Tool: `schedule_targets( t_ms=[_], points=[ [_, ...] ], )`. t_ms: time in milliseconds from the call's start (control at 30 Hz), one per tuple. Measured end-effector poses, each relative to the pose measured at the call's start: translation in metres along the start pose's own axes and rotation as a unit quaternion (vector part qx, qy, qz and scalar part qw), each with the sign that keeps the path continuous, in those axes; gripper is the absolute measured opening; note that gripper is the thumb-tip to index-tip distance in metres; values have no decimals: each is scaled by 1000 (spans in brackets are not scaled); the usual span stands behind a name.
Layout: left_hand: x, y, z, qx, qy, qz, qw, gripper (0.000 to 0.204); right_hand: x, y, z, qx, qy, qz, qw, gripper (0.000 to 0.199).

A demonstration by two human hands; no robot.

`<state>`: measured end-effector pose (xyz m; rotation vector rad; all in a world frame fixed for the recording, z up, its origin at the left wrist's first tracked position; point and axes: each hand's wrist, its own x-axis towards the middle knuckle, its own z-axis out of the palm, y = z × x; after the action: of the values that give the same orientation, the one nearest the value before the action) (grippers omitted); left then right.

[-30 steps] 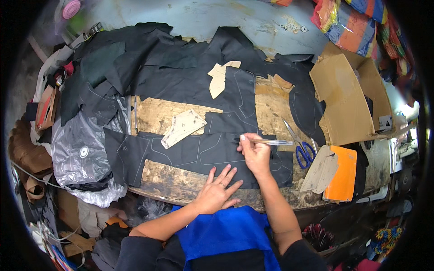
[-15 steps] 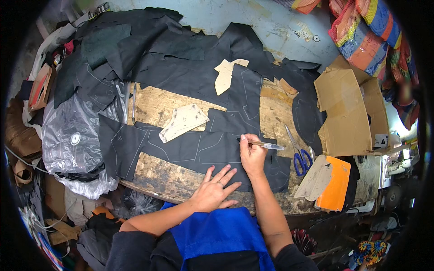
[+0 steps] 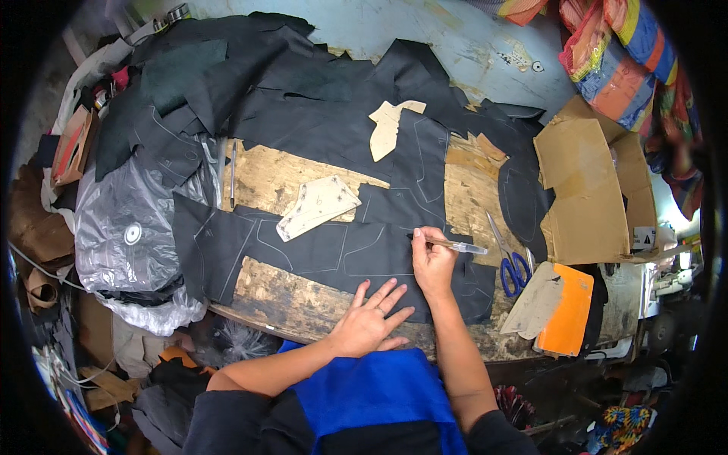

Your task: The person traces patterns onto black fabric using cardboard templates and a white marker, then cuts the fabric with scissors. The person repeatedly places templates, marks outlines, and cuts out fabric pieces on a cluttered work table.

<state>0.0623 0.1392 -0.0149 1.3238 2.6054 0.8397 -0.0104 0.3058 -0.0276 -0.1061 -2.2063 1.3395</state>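
Note:
A black sheet [image 3: 303,244], leather-like, lies across the worn wooden table with pale shapes outlined on it. My right hand [image 3: 434,267] is closed around a pen [image 3: 469,246]; its clear end points right, and the tip is at the sheet near an outline. Fingers spread, my left hand [image 3: 370,318] rests flat at the sheet's near edge and the bare wood, holding nothing. Beyond the hands lie a cream pattern piece [image 3: 318,206] with dark marks along its edges and a smaller, angular pattern piece [image 3: 387,130]. Blue-handled scissors [image 3: 516,274] lie right of my right hand.
Grey [image 3: 533,302] and orange [image 3: 566,309] pattern pieces overlap at the table's right edge. Behind them stands an open cardboard box [image 3: 584,197]. A plastic-wrapped bundle [image 3: 125,235] sits at left, near another pen [image 3: 233,176]. More black material [image 3: 258,72] is heaped at the back.
The whole view has shifted slightly, so everything appears a little farther right. Both hands and the pen keep nearly the same place on the black sheet.

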Motion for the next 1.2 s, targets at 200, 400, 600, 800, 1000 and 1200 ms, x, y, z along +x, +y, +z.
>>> schedule_targets(
  t_ms=[200, 400, 600, 800, 1000, 1200],
  points=[
    [1, 0, 0, 2, 7, 5, 1000, 55, 1, -4, -3, -13, 1, -13, 1000, 13],
    [1, 1, -1, 1, -4, -1, 1000, 55, 1, -9, -3, -2, 8, -15, 1000, 12],
    [2, 2, -1, 3, -2, -5, 1000, 53, 2, -12, -3, 2, 7, -16, 1000, 12],
    [2, 3, -1, 6, -1, -8, 1000, 53, 2, -13, -5, -3, -1, -16, 1000, 12],
    [2, 2, 0, 13, -2, -6, 1000, 54, 2, -8, -3, 16, 3, -7, 1000, 12],
    [2, 1, 0, 10, 1, -3, 1000, 54, 1, -6, -6, -13, -21, 16, 1000, 11]
  ],
)
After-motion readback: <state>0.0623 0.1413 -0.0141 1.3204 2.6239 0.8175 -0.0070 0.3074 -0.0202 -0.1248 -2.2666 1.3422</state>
